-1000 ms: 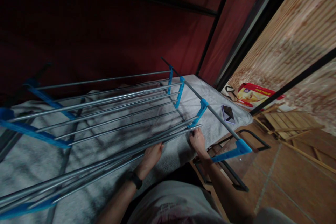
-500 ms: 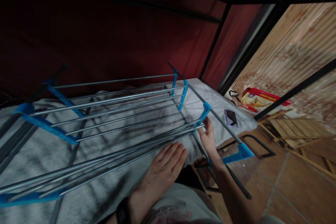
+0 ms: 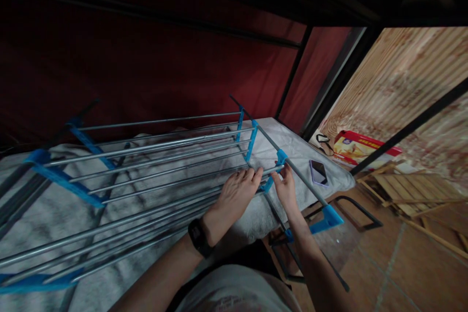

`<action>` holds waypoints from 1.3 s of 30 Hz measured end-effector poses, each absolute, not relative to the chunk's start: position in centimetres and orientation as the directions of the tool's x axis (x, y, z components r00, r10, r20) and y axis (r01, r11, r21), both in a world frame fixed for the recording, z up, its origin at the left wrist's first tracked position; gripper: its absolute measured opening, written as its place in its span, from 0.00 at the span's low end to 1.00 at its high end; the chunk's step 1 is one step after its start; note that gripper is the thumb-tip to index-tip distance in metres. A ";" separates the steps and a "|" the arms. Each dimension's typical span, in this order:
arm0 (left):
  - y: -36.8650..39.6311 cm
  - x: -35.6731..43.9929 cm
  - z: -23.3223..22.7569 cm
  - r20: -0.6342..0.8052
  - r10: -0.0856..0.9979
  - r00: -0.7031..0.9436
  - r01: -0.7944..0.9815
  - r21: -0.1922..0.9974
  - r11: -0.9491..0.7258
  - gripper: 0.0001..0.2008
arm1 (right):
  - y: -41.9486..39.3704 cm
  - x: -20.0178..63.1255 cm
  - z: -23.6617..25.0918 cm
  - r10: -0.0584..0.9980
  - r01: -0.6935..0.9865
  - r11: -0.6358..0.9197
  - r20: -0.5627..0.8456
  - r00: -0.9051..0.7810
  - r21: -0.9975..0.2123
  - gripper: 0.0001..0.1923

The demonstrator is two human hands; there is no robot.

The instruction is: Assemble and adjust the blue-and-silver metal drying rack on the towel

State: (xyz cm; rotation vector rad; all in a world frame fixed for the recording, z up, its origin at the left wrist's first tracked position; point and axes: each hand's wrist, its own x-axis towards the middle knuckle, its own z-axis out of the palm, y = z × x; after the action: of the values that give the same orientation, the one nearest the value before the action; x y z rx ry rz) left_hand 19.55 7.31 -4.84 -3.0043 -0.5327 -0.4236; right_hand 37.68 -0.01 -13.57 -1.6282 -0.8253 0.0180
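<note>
A drying rack of grey metal rods and blue plastic brackets lies on a pale cloth. My left hand, with a black watch on its wrist, is wrapped over the front group of rods near their right end; the undersides of its fingers are hidden. At that same end, my right hand pinches a blue plastic bracket between thumb and fingers. The bracket hangs from the rack's right side bar. Another blue bracket sits nearer to me on that bar.
A phone lies on the cloth right of the rack. Beyond the cloth's corner are a red and yellow box and folded wooden slatted furniture. Dark red panels in a black frame stand behind. The floor is tiled.
My left hand has risen from the cloth's front edge onto the rods, closer to my right hand. The front rods now lie more spread at their right end. My right hand stays at the bracket.
</note>
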 end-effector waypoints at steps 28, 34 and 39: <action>7.6 27.4 -2.0 0.138 0.379 0.915 0.349 0.195 -0.916 0.12 | 1.1 38.4 -11.2 0.472 0.473 0.064 0.444 0.762 -0.879 0.18; 8.1 27.0 -1.6 0.134 0.367 0.920 0.328 0.247 -0.912 0.14 | 1.2 37.8 -11.0 0.468 0.429 0.125 0.435 0.770 -0.895 0.19; 8.2 27.1 -2.2 0.145 0.369 0.918 0.318 0.286 -0.904 0.15 | 1.2 37.2 -10.7 0.448 0.409 0.109 0.413 0.793 -0.906 0.18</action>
State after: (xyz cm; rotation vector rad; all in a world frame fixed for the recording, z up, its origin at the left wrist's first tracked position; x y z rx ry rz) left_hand 27.13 8.18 -2.16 -3.3292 -0.6071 -0.3367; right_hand 37.15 1.16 -10.65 -1.5027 -0.7238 0.0325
